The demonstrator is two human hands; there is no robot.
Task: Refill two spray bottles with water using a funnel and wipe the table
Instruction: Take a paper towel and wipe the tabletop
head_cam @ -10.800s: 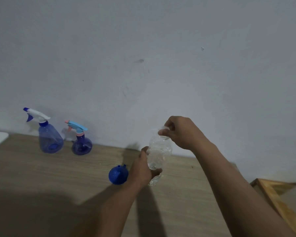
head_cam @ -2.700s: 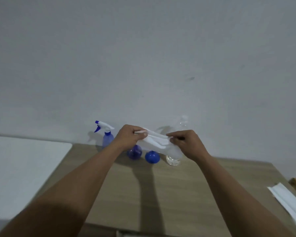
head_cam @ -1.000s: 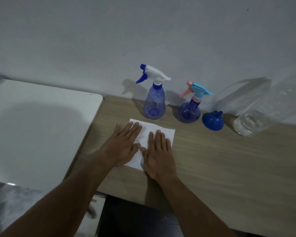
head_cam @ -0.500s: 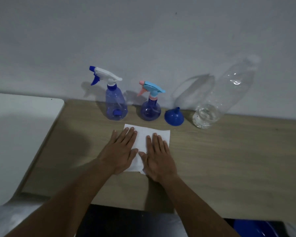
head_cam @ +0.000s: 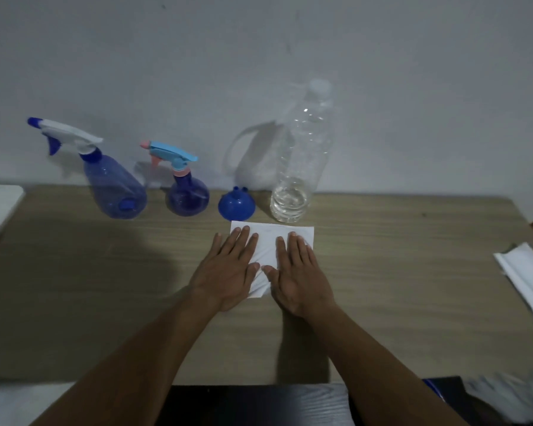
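Matt wood-grain is shown by the table (head_cam: pixel 382 272); thin white paper by the tissue (head_cam: pixel 271 244); glossy translucent plastic by both sprayers (head_cam: pixel 114 186) (head_cam: pixel 187 195); clear plastic by the bottle (head_cam: pixel 302 155).

Along the wall in the upper half of the frame, left to right: spray bottle (head_cam: pixel 114 186), smaller spray bottle (head_cam: pixel 186 192), funnel (head_cam: pixel 236 205), water bottle (head_cam: pixel 300 161). Just below funnel and water bottle, flat on the table (head_cam: pixel 413 272): paper towel (head_cam: pixel 273 238), under left hand (head_cam: pixel 228 272) and right hand (head_cam: pixel 299 275). At right edge: more paper (head_cam: pixel 526 281).
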